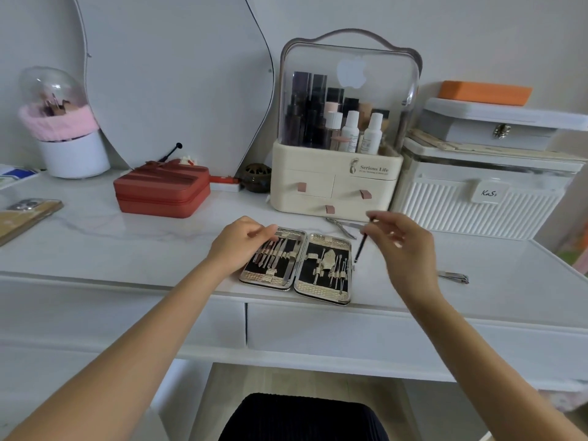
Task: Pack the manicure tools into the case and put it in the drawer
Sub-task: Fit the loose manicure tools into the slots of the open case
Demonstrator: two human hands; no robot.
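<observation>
Head view shows the right hand (401,240) pinching a thin dark-handled tool (362,241) between thumb and fingertips, held above the right edge of the open manicure case (297,265); its tip points down toward the case's right half. The left hand (242,241) rests on the far left corner of the case, with loosely bent fingers touching the row of tools there — I judge that it steadies the case.

To do this step well, the tool should probably go tip first under a free elastic loop in the right half, almost flat to the lining, while the left hand keeps the case from sliding on the smooth tabletop (127,246). Which loop is free I cannot tell.

The case lies open like a book at the near edge of the table, just above the closed desk drawer (381,329). Its left half holds a row of metal tools under a strap; its right half holds a few more. Two tools lie outside — cuticle nippers (343,226) just beyond the case, and a nail clipper (453,277) well to the right.

Farther back stand a cosmetic organizer (337,183) with bottles under a clear cover, a red zip case (162,192) and a white ribbed box (477,198).
</observation>
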